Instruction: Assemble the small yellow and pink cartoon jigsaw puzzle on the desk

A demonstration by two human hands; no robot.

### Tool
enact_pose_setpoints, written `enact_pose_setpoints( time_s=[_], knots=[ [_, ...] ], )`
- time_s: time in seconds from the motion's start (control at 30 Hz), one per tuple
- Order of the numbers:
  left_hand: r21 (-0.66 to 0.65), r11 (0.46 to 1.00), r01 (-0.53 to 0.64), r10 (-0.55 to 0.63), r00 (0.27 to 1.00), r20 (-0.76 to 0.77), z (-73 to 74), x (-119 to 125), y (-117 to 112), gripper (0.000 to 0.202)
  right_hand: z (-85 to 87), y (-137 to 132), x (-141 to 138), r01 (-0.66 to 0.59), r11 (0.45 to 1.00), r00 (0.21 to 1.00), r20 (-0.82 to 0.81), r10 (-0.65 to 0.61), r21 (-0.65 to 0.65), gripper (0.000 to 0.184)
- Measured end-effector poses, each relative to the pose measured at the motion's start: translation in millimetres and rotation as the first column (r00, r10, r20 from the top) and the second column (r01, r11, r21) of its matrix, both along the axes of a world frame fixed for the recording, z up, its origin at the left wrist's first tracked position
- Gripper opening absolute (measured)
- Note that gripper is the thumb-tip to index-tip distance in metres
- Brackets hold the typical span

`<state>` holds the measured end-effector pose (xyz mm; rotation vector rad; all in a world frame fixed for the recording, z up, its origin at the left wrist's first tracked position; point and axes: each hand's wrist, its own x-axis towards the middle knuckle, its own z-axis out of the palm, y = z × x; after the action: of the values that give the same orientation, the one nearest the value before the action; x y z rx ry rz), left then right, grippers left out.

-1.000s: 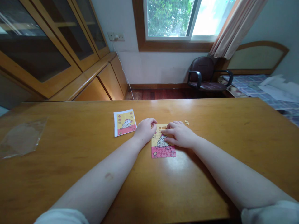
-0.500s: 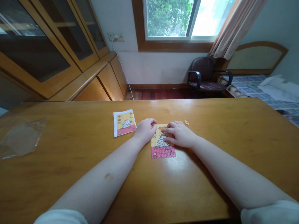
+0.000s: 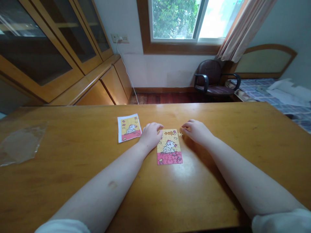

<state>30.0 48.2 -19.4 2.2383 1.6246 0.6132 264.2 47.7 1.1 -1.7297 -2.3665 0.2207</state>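
Observation:
A small jigsaw puzzle (image 3: 169,149) with a white animal on yellow above a pink band lies flat on the wooden table (image 3: 73,168). My left hand (image 3: 152,134) rests curled against its upper left corner, fingers bent. My right hand (image 3: 198,131) sits just right of the puzzle's top edge, fingertips pinched near a loose yellow piece (image 3: 180,134) lying on the table. I cannot make out whether they grip that piece. A printed reference picture (image 3: 129,127) of the same image lies to the left.
A crumpled clear plastic bag (image 3: 20,142) lies at the table's far left. Beyond the table stand wooden cabinets (image 3: 60,51), a dark office chair (image 3: 213,77) under the window, and a bed (image 3: 274,94) at the right.
My right hand has lifted off the puzzle and moved right and away to its top right corner. A loose piece has shifted left towards the puzzle. My left hand has stayed put.

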Motion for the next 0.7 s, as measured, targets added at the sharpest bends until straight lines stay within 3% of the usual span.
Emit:
enact_pose_setpoints(
  time_s=[0.33, 0.7],
  knots=[
    [0.011, 1.0, 0.017, -0.017, 1.0, 0.025, 1.9, 0, 0, 0.023, -8.0, -5, -10, -0.048, 0.996, 0.998, 0.033, 0.051, -0.073, 0.019],
    [0.025, 0.999, 0.02, -0.021, 0.999, 0.043, -2.2, -1, 1, 0.023, -12.5, -1, -10, 0.039, 0.984, 0.996, -0.068, -0.052, -0.176, 0.008]
  ],
)
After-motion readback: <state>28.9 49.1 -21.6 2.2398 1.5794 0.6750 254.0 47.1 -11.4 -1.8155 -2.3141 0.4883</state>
